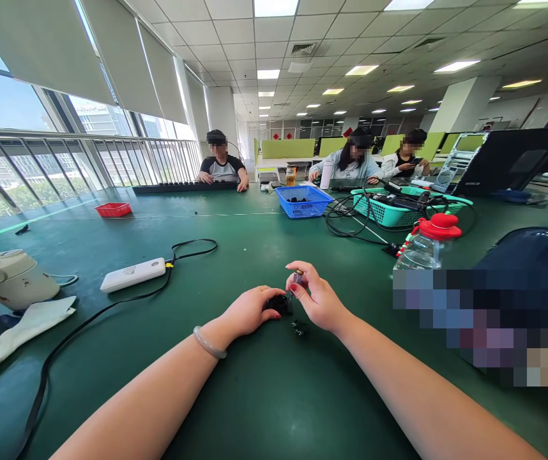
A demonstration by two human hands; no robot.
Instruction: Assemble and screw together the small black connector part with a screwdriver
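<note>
My left hand (252,311), with a pale bangle at the wrist, is closed around a small black part (281,304) on the green table. The fingers cover much of that part, so its kind is unclear. Just to the right, my right hand (322,299) pinches a short, narrow cylinder (297,276) between thumb and fingers. It has a brownish top and a greyish body, and it is held upright above the black part's right edge. A small dark piece (299,328) lies on the table below my right hand.
A white power bank (133,275) with a black cable lies left. Farther off stand a red tray (114,210), a blue basket (303,209) and a teal basket (389,217) of cables. A red-capped bottle (425,246) stands right. Several people sit across the table.
</note>
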